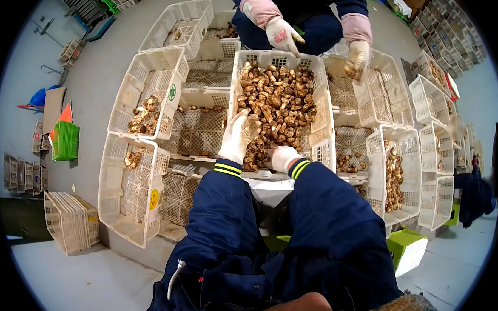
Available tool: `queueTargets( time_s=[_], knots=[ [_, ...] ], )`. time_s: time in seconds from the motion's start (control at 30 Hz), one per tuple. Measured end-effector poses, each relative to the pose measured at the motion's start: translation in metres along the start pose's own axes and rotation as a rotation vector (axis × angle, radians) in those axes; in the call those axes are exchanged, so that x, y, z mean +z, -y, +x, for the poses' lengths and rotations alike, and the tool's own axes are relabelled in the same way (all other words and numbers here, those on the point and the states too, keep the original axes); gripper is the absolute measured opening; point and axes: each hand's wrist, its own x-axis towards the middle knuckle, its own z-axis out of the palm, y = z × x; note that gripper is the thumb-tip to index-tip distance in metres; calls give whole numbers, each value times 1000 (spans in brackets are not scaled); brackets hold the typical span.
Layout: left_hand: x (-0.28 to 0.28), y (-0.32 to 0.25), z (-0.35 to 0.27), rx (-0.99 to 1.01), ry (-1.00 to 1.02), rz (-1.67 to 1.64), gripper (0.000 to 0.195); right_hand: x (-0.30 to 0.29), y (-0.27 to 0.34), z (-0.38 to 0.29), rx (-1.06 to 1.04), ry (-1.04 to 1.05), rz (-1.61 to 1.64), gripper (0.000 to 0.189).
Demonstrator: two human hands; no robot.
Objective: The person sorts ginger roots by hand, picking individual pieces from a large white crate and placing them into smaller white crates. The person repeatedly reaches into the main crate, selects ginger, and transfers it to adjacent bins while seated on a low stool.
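Observation:
A white plastic crate (pixel 323 113) stands before me, holding a heap of brown-and-cream mushrooms (pixel 275 97) that look like matsutake. My left hand (pixel 238 136), in a white work glove, is over the crate's left side with its fingers bent toward the heap. Whether anything lies within those fingers is hidden. Gloved as well, my right hand (pixel 284 157) reaches into the near end of the heap. Its fingertips are partly out of sight among the mushrooms, so its grip does not show.
Across the crate, a co-worker's gloved hand (pixel 281 35) points downward; the other hand (pixel 357 60) is over the right-hand crates, apparently with a mushroom. Crates with mushrooms flank me, including a left crate (pixel 125 95) and a right crate (pixel 410 177). Nested crates (pixel 67 223) stand lower left.

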Motion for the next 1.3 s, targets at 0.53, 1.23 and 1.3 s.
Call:
queueTargets(
  time_s=[0.53, 1.23, 1.3],
  knots=[
    [11, 14, -1, -260, 339, 544, 53, -60, -16, -47, -236, -338, 1472, 41],
    [8, -4, -3, -83, 174, -39, 34, -9, -27, -3, 75, -239, 260, 34],
    [10, -3, -5, -74, 92, 67, 43, -12, -14, -4, -183, -309, -112, 32]
  ],
)
